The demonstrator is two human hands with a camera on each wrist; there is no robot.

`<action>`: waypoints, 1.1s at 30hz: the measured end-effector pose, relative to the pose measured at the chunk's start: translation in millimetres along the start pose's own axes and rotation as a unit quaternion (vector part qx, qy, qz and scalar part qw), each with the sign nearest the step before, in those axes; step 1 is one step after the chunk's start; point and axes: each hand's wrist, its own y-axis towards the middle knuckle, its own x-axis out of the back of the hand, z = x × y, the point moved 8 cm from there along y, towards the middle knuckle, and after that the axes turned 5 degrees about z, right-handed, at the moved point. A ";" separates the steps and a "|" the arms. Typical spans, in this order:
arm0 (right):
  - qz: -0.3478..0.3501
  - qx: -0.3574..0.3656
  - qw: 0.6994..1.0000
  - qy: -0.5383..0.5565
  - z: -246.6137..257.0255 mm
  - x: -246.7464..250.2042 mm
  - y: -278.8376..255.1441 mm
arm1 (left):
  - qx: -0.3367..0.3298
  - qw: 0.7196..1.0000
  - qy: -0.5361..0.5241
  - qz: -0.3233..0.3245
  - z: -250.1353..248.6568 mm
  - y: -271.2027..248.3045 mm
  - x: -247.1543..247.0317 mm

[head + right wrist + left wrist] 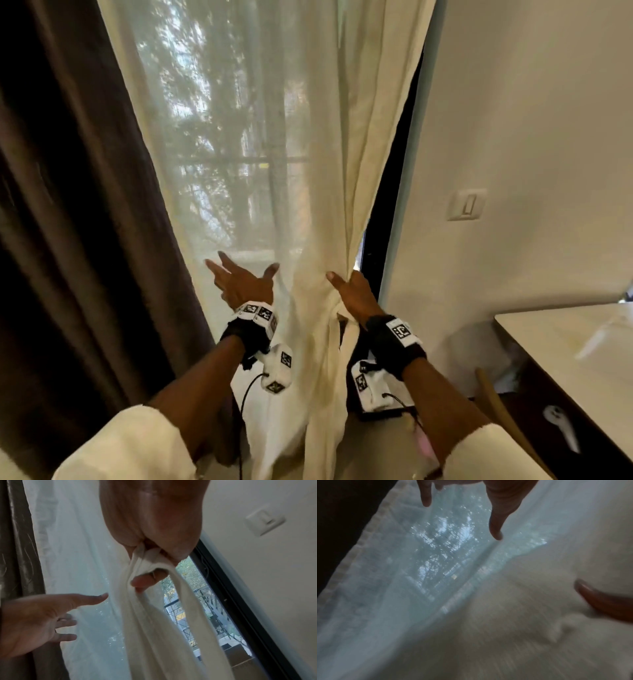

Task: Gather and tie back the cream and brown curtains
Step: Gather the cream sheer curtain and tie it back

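The sheer cream curtain (239,137) hangs over the window, with the dark brown curtain (68,205) at its left. My right hand (352,291) grips a bunched fold of the cream curtain's right side (150,563), fingers curled round the cloth. My left hand (239,281) is spread with straight fingers in front of the flat sheer part, holding nothing. In the left wrist view its fingers (496,531) hover at the cream curtain (505,615). The right wrist view shows the left hand (39,622) open beside the brown curtain (15,547).
A black window frame (394,205) stands at the curtain's right edge, then a cream wall with a light switch (466,205). A white table (565,349) juts in at the lower right, with a wooden chair back (493,394) below it.
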 end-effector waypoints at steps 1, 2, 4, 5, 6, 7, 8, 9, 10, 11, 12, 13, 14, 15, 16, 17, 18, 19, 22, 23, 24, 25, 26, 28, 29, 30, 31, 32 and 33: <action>0.014 0.002 1.000 0.022 -3.0 1.3 -1.0 | -0.003 0.999 -0.028 0.038 -0.9 7.2 -4.2; 0.029 0.008 0.999 0.042 -1.9 3.4 -4.4 | -0.011 0.995 -0.054 0.083 -4.2 10.7 -11.2; 0.064 0.003 0.995 0.074 1.3 3.0 -7.8 | -0.030 0.990 -0.049 0.130 -11.7 10.0 -21.4; 0.072 -0.005 0.994 0.083 3.3 1.0 -8.1 | -0.047 0.990 -0.021 0.128 -15.7 8.7 -21.8; 0.069 -0.008 0.995 0.076 5.7 -0.2 -8.6 | -0.058 0.991 0.000 0.120 -19.1 6.3 -21.2; 0.045 -0.011 0.999 0.023 10.5 0.8 -10.6 | -0.066 0.993 0.012 0.099 -21.3 3.4 -17.7; -0.001 -0.004 0.998 -0.070 14.2 2.6 -12.1 | -0.052 0.995 0.006 0.082 -19.5 -0.1 -12.3; -0.056 0.010 0.983 -0.174 22.0 3.6 -16.9 | -0.047 0.997 -0.005 0.062 -19.3 -3.8 -6.5; -0.095 0.037 0.964 -0.247 31.4 -0.8 -24.2 | -0.041 0.998 -0.010 0.051 -17.4 -9.4 -4.0; -0.102 0.062 0.953 -0.279 38.8 -12.1 -30.2 | -0.051 0.998 -0.013 0.041 -17.6 -15.4 -2.7; -0.093 0.083 0.950 -0.288 45.0 -26.0 -34.0 | -0.068 0.997 -0.009 0.035 -20.0 -22.4 -4.3; -0.075 0.093 0.952 -0.282 48.4 -39.8 -34.7 | -0.096 0.995 -0.001 0.033 -23.7 -30.2 -7.9; -0.054 0.096 0.960 -0.259 51.9 -51.0 -33.7 | -0.126 0.991 0.006 0.034 -27.6 -38.4 -13.4; -0.031 0.088 0.971 -0.221 53.9 -59.2 -30.7 | -0.155 0.987 0.014 0.036 -32.3 -46.3 -17.8; -0.006 0.078 0.981 -0.178 55.2 -65.0 -26.9 | -0.168 0.985 0.019 0.044 -34.6 -52.7 -20.8; 0.010 0.066 0.987 -0.147 56.4 -68.2 -23.7 | -0.178 0.982 0.023 0.059 -35.9 -55.7 -22.8; 0.022 0.061 0.987 -0.145 55.7 -69.9 -19.9 | -0.189 0.978 0.027 0.079 -34.4 -55.5 -25.6; 0.025 0.061 0.985 -0.161 55.7 -69.0 -16.9 | -0.205 0.973 0.031 0.098 -31.3 -53.1 -28.0; 0.015 0.057 0.979 -0.196 52.6 -55.2 -4.5 | -0.251 0.961 -0.002 0.118 -20.9 -47.7 -22.8; 0.011 0.044 0.981 -0.189 50.2 -52.1 -1.0 | -0.244 0.966 -0.023 0.084 -16.9 -43.0 -12.7; 0.015 0.032 0.986 -0.165 46.7 -50.3 1.9 | -0.222 0.974 -0.026 0.026 -13.4 -38.6 -0.3; 0.026 0.018 0.992 -0.123 41.0 -49.1 3.6 | -0.180 0.983 -0.026 -0.032 -9.3 -34.5 11.4; 0.043 0.007 0.997 -0.070 35.2 -50.3 3.1 | -0.122 0.990 -0.038 -0.061 -4.7 -32.7 18.5; 0.091 -0.006 0.996 0.027 28.0 -55.2 0.7 | -0.013 0.994 -0.108 0.016 -6.7 -31.7 8.6; 0.110 -0.001 0.992 0.055 26.8 -57.8 -0.2 | 0.018 0.987 -0.129 0.093 -11.0 -33.6 -6.8; 0.128 0.006 0.990 0.067 26.4 -59.3 0.0 | 0.029 0.977 -0.136 0.160 -18.9 -38.8 -21.7; 0.137 0.015 0.988 0.077 26.7 -59.7 1.0 | 0.027 0.970 -0.145 0.195 -27.1 -43.4 -31.7; 0.138 0.019 0.987 0.078 28.0 -58.0 2.2 | 0.014 0.964 -0.157 0.212 -33.9 -46.5 -39.2; 0.133 0.024 0.988 0.078 28.8 -54.1 2.0 | 0.000 0.961 -0.169 0.218 -39.2 -48.8 -44.5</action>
